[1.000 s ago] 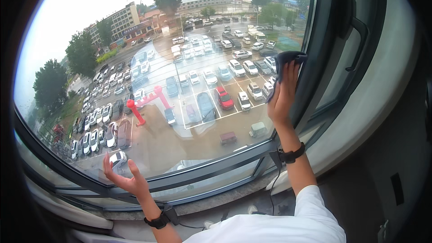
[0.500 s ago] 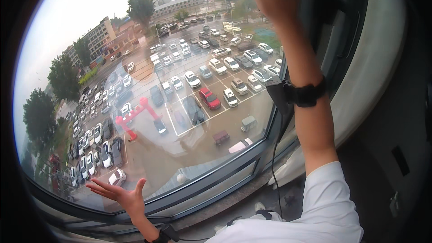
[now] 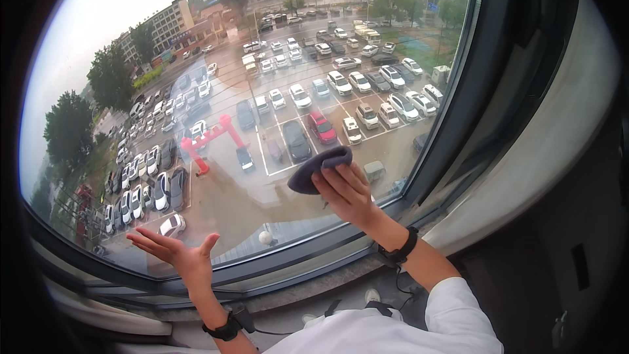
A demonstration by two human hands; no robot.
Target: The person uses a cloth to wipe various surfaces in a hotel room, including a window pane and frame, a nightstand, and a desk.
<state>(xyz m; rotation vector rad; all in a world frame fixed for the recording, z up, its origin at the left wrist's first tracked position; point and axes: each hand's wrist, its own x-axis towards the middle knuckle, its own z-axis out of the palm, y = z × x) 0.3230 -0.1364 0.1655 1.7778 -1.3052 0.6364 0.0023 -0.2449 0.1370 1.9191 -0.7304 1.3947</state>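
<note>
The pane (image 3: 229,229) is smooth, transparent glass carrying pale, hazy reflections; its frame (image 3: 295,254) is dark grey and hard-edged, running beneath it from 8 toward 4 o'clock and bowed by the lens. A pale, curved surround (image 3: 544,164) stands at 3 o'clock.

The cloth (image 3: 303,176) is near the centre of the dial, in front of the glass: dark purple-grey, soft, matt, folded into a thick rounded pad, its blunt end toward 8 o'clock. The right hand (image 3: 352,198), just off centre toward 5 o'clock, holds it, fingers laid across its near side. The left hand (image 3: 189,261), at 8 o'clock, is wide, thumb standing well apart from the fingers.

The right thumb and the cloth's far face are hidden; contact between cloth and pane cannot be confirmed. Distant cars (image 3: 298,95) lose detail toward 12 o'clock; the white shirt (image 3: 380,333) is cut off at 6 o'clock
</note>
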